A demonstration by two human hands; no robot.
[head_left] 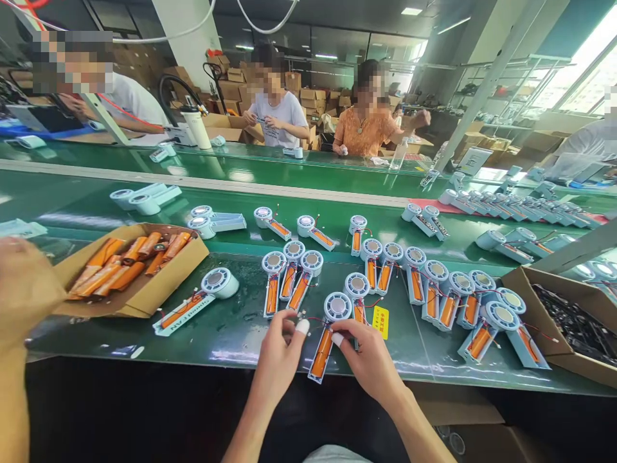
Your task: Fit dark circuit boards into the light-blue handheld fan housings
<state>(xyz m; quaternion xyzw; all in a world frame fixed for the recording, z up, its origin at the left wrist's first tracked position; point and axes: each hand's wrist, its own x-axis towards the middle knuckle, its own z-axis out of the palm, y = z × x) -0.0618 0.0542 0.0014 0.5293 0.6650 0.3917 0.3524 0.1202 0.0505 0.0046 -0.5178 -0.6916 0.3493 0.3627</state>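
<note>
Factory assembly workshop | long green worktable (231,337) | repeated open fan units (436,271) | stacked cartons (313,99) | co-workers (280,116)

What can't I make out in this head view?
Head view throughout:
Left hand: whether it grips the red wire; too small.
Nearest handheld fan: upper handle partly hidden by right hand.
Neighbour's hand: blurred, cut off by left edge.
Yellow card: print too small.

A glossy dark-green, flat-topped workbench (231,337) carries clusters of pale-blue plastic fan units (371,249) with round grilled heads and orange-filled handles, an open tan cardboard box (168,284) at left, an open brown cardboard carton (577,354) at right, and a small yellow rectangular card (380,323), apparently flat
</note>
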